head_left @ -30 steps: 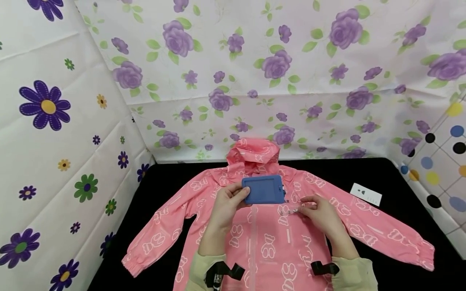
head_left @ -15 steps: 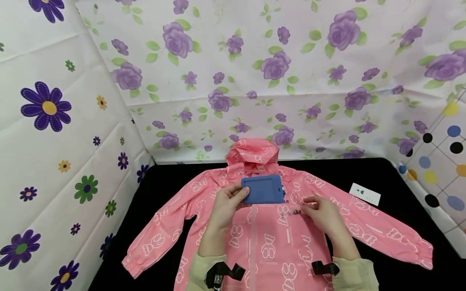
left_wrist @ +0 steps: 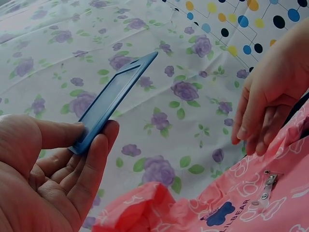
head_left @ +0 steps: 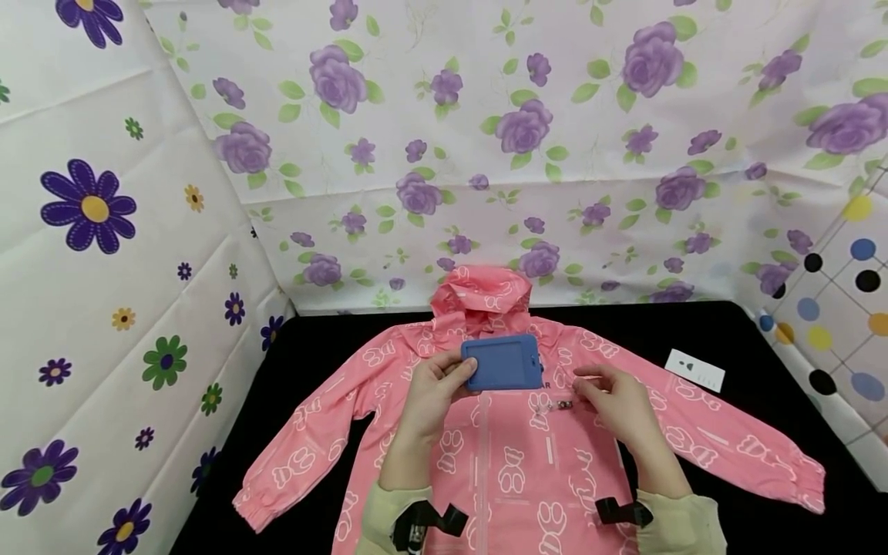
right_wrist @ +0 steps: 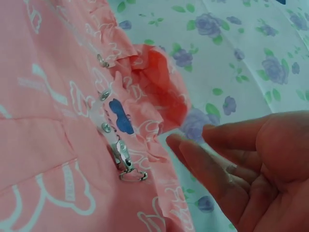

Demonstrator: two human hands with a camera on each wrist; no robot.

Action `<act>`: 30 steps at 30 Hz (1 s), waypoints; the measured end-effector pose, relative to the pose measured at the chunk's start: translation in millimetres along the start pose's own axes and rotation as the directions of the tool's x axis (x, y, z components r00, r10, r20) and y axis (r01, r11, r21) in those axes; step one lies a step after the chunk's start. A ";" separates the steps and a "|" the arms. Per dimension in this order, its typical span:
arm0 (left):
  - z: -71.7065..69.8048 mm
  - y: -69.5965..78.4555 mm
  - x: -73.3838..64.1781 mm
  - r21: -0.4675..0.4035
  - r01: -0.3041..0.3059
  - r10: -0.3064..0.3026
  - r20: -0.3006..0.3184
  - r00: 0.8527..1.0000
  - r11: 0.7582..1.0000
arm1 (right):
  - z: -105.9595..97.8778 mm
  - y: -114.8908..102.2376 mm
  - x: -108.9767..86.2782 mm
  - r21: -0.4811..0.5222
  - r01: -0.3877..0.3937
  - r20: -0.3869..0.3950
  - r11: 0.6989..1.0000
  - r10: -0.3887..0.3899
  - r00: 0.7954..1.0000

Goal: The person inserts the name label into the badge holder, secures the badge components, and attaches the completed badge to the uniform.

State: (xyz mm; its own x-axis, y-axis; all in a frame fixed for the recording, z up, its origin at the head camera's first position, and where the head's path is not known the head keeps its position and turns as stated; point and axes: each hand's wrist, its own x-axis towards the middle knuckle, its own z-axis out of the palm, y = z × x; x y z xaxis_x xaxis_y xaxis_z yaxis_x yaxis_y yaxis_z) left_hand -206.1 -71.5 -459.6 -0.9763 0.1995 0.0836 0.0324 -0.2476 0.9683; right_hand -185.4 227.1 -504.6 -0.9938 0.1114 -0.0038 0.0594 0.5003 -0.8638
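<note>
My left hand (head_left: 433,393) pinches the left end of a blue badge holder (head_left: 502,362) between thumb and fingers, above the chest of a pink hooded jacket (head_left: 458,447). The left wrist view shows the holder tilted and clear of the cloth. A metal badge clip with a clear strap (left_wrist: 267,190) is on the jacket's chest, near the blue bear print (left_wrist: 221,213). In the right wrist view the clip (right_wrist: 124,154) hangs against the pink fabric. My right hand (head_left: 613,401) is just right of the clip, fingers loosely bent with nothing between them.
The jacket lies spread on a black table (head_left: 277,385), sleeves out to both sides. A white card (head_left: 696,370) lies above the right sleeve. Floral sheets (head_left: 388,154) stand behind and at the left; a dotted sheet (head_left: 839,308) is at the right.
My right hand has let go of the badge clip and drawn slightly away to the right, leaving the clip on the jacket. My left hand and the badge holder stay in place.
</note>
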 end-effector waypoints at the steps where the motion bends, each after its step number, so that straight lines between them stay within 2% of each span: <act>1: -0.2 -0.5 0.1 -0.001 -0.003 0.003 0.002 1.000 1.000 | -0.1 -0.8 0.0 0.019 0.011 0.003 1.000 -0.011 1.000; 5: -0.6 -2.4 1.1 -0.003 -0.006 0.006 0.010 1.000 1.000 | 0.0 -6.6 -1.0 0.091 0.048 0.023 0.995 -0.050 0.998; 10: -0.2 -3.4 1.5 0.000 -0.004 0.004 0.013 1.000 1.000 | 0.8 -13.7 -3.4 0.119 0.088 0.031 0.989 -0.092 0.995; 21: -0.1 -2.7 -0.4 -0.003 0.004 -0.004 0.039 0.999 1.000 | 2.9 -18.7 -6.7 0.130 0.105 0.041 0.986 -0.111 0.993; 30: 2.3 -1.9 -0.9 0.021 -0.015 0.014 0.007 1.000 1.000 | 2.4 -18.4 -8.2 0.145 0.104 0.043 0.984 -0.112 0.993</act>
State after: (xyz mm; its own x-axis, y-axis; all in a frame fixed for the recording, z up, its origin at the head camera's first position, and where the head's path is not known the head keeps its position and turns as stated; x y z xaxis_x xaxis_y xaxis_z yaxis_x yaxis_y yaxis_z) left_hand -204.8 -69.0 -460.9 -0.9741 0.2030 0.0993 0.0511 -0.2300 0.9718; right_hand -178.6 214.9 -489.9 -0.9973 0.0178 0.0711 -0.0591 0.3791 -0.9235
